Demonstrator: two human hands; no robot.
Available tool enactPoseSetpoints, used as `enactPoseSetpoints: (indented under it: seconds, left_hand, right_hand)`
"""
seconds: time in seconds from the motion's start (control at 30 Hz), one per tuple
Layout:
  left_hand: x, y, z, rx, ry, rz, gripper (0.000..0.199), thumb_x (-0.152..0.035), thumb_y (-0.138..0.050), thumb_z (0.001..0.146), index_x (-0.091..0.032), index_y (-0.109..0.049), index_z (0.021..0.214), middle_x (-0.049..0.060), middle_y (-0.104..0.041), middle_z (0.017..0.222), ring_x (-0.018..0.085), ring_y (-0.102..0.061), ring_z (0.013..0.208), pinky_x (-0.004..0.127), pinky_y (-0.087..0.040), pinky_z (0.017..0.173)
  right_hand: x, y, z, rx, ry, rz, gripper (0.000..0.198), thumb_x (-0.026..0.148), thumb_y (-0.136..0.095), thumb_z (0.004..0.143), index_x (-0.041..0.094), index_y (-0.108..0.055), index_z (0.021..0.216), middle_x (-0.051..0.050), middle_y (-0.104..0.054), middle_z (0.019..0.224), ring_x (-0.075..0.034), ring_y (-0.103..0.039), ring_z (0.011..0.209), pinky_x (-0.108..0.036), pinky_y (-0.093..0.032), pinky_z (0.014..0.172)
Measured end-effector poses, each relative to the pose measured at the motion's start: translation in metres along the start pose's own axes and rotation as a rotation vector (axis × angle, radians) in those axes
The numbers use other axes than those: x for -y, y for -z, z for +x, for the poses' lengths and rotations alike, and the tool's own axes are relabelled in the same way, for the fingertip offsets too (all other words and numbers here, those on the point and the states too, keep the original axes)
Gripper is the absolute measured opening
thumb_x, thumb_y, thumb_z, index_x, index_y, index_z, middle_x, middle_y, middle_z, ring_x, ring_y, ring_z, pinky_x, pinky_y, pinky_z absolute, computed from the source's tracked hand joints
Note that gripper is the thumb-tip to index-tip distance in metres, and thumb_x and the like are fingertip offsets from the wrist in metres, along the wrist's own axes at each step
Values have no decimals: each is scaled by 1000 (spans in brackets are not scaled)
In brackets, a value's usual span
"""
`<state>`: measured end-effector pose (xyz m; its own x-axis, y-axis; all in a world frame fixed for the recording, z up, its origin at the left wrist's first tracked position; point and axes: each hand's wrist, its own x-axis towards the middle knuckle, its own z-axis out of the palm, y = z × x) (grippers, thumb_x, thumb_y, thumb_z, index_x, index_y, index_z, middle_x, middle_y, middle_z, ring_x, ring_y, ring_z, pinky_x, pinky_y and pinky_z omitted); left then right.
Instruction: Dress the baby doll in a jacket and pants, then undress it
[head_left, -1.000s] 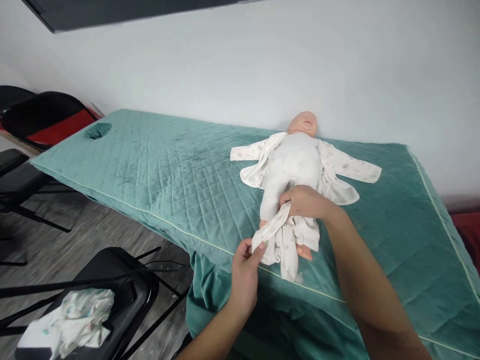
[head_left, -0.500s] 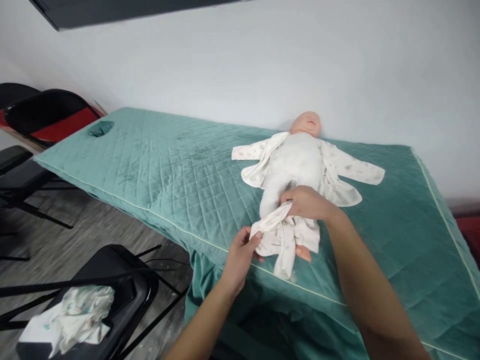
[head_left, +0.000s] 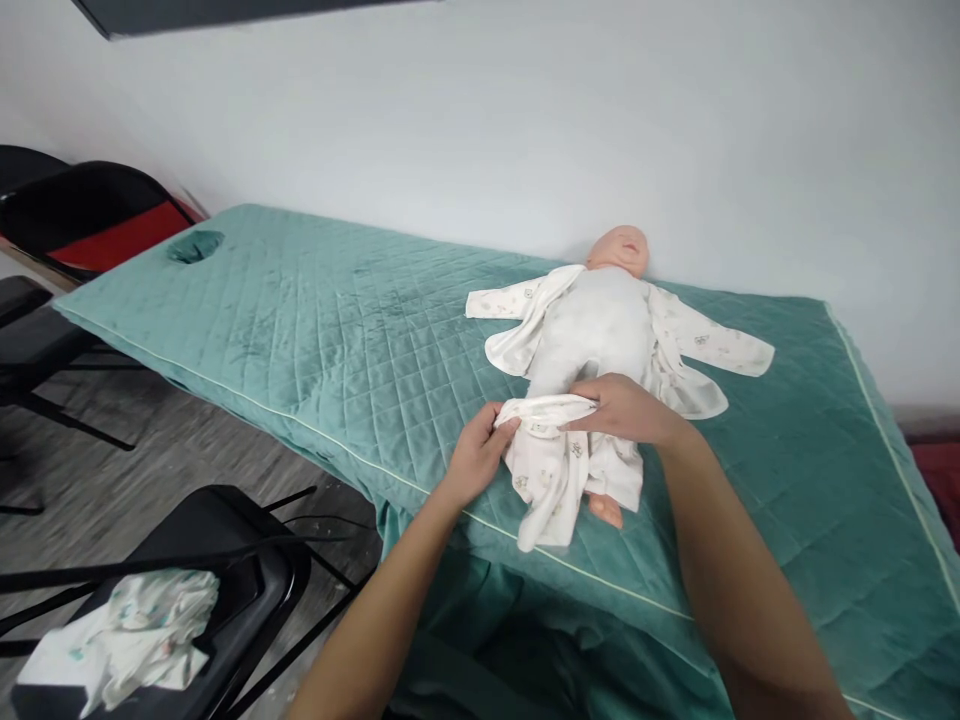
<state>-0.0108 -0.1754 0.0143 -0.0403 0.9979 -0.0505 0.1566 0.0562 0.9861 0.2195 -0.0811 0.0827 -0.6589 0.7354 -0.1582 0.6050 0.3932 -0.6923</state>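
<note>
A baby doll (head_left: 596, 320) with a white cloth body lies face up, its head by the wall. Its arms are in the sleeves of an open white printed jacket (head_left: 724, 345), spread out at both sides. White printed baby pants (head_left: 551, 470) cover the lower legs, and one pinkish foot (head_left: 604, 509) shows below a cuff. My left hand (head_left: 480, 455) pinches the waistband at its left end. My right hand (head_left: 626, 408) grips the waistband near the doll's crotch, its fingertips partly hidden by cloth. Between my hands the waistband is stretched across the doll's thigh.
The doll lies on a quilted green massage table (head_left: 360, 350) with a face hole (head_left: 196, 246) at the far left. A black chair (head_left: 240, 540) at lower left bears crumpled printed cloth (head_left: 154, 630). More black and red chairs (head_left: 105, 225) stand behind it. A wall borders the table's back.
My left hand has moved up with the waistband, drawing the pants higher on one leg. My right hand stays at about the same place. The view has shifted slightly.
</note>
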Motion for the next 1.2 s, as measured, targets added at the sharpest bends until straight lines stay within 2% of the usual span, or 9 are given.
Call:
enactPoseSetpoints:
  seconds: [0.2,0.4,0.47,0.57,0.77,0.93,1.07,1.13,1.2]
  left_hand:
    - [-3,3,46,-17,-167,167,26,-41,-51,97,-19,-63,97,1,-64,87,15,-56,79,27,-46,73]
    - [-7,-9,98,-80,-497,602,26,-40,-45,101,-19,-60,95,8,-65,96,22,-57,95,35,-45,89]
    - [-7,-13,114,-86,-529,703,26,-39,-44,101,-19,-60,96,9,-65,97,24,-57,98,37,-44,90]
    - [-3,-17,126,-104,-492,736,21,-36,-47,100,-20,-60,97,10,-65,98,25,-57,99,36,-44,89]
    - [-2,-12,111,-112,-427,512,17,-34,-53,95,-21,-62,101,6,-65,96,21,-57,91,31,-42,84]
    - [-8,-5,107,-28,-332,216,18,-36,-63,86,-19,-64,85,0,-59,79,15,-50,74,28,-41,72]
    - [-9,1,108,126,-276,-161,31,-47,-71,80,-17,-69,87,3,-66,91,19,-58,88,30,-45,82]
    - [-9,4,107,203,-260,-308,41,-57,-70,80,-16,-73,87,7,-68,104,22,-61,96,33,-47,89]
    - [-9,5,107,251,-209,-366,51,-66,-65,81,-15,-73,77,10,-69,107,23,-62,97,36,-48,90]
  right_hand:
    - [2,-1,-1,-27,2,32,31,52,-66,84,23,-73,94,2,-71,84,-21,-64,81,-28,-43,70]
    - [-3,-4,4,-205,-72,67,29,47,-60,86,19,-69,83,2,-66,76,-18,-59,72,-26,-41,65]
    - [-5,-6,6,-286,-102,98,28,46,-60,86,19,-68,84,2,-68,78,-18,-59,73,-27,-42,66]
    - [-7,-9,10,-382,-121,131,30,47,-59,88,19,-67,85,0,-70,79,-20,-62,76,-28,-43,67]
    - [-3,-13,11,-405,-89,132,33,52,-58,90,20,-67,87,-2,-70,79,-21,-61,76,-31,-44,69]
    - [-2,-4,2,-432,-63,147,35,56,-63,88,21,-64,87,-1,-67,78,-19,-59,74,-30,-43,69]
    - [-15,5,-7,-605,-3,347,35,53,-54,95,21,-67,91,-4,-70,89,-19,-62,81,-31,-47,75]
    - [-24,5,-8,-713,-30,426,34,52,-55,95,21,-66,87,-4,-70,85,-17,-61,76,-30,-47,72]
    - [-30,4,-8,-746,-89,406,30,50,-62,91,21,-66,83,-2,-67,75,-16,-57,68,-29,-43,65]
